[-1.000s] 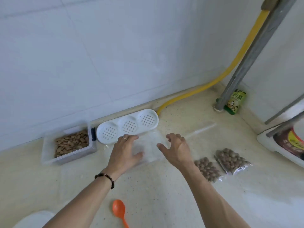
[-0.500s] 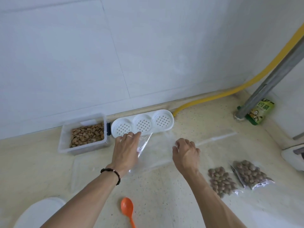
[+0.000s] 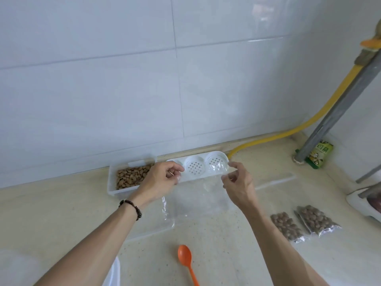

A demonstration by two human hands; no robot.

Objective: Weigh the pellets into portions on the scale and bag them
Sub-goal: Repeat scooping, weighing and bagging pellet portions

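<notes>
An empty clear plastic bag (image 3: 198,195) hangs in the air above the counter, held by its top edge. My left hand (image 3: 160,179) pinches its left corner and my right hand (image 3: 237,182) pinches its right corner. Behind my left hand stands a clear tub of brown pellets (image 3: 132,176). Two filled pellet bags (image 3: 305,223) lie on the counter at the right. An orange spoon (image 3: 186,263) lies near the front. No scale shows clearly.
A white perforated three-cup tray (image 3: 195,167) sits against the tiled wall behind the bag. A clear lid (image 3: 148,228) lies flat under it. A yellow hose (image 3: 288,133), a grey pipe (image 3: 338,108) and a green packet (image 3: 318,154) fill the right corner. A white container edge (image 3: 112,273) shows bottom left.
Both hands took hold of the clear bag that lay flat on the counter and raised it by its top corners. The view shifted left and upward.
</notes>
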